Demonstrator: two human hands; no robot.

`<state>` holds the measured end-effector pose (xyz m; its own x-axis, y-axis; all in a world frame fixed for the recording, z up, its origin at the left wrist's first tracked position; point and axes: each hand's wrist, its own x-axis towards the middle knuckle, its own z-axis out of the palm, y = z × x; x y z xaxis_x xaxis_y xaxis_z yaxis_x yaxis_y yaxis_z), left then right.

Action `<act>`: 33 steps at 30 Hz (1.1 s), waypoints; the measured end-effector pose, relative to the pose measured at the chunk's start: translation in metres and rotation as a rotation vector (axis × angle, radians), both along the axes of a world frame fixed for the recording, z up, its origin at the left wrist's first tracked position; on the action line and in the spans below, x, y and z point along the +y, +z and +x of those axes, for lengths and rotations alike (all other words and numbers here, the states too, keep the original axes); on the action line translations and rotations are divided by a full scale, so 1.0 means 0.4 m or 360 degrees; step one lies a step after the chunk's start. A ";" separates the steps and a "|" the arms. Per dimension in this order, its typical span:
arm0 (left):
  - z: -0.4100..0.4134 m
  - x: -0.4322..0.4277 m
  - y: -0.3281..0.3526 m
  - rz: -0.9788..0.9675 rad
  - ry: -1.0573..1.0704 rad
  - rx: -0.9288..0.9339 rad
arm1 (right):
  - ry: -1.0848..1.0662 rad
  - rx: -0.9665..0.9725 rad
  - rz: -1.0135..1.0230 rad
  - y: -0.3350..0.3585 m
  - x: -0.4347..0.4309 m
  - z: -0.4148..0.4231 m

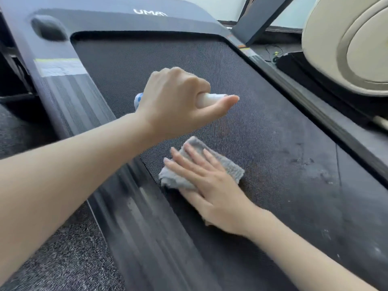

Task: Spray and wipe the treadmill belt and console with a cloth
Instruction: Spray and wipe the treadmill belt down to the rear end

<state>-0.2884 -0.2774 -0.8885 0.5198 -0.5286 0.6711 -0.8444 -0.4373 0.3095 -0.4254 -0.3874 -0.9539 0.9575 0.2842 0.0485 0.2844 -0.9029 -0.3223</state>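
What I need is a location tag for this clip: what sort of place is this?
Probably a home workout room or small gym: a treadmill with its belt, dark carpet beside it, and a cream padded chair or machine, only partly in view, at right.

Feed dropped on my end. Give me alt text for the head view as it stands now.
The right hand presses a grey cloth flat on the black treadmill belt, near its left edge. Just beyond it, the left hand grips a white spray bottle over the belt. Pale dusty marks show on the belt's right side.
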 end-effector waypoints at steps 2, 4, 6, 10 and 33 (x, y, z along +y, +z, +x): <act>0.004 -0.003 0.002 0.0007 -0.0009 0.0004 | 0.0129 -0.0022 -0.0116 -0.011 0.036 -0.030; 0.008 -0.006 0.001 0.0025 -0.0027 0.0003 | 0.0101 -0.0036 -0.0168 -0.012 0.015 -0.024; 0.012 -0.013 -0.004 0.0053 -0.0039 -0.0002 | -0.0016 -0.0025 -0.0191 -0.015 -0.045 0.006; 0.013 -0.045 -0.016 0.0052 -0.0055 0.0020 | -0.0426 0.0022 -0.0220 -0.014 -0.241 0.095; -0.045 -0.217 -0.050 0.0026 -0.0227 0.0079 | -0.1333 0.0169 -0.0170 0.002 -0.630 0.048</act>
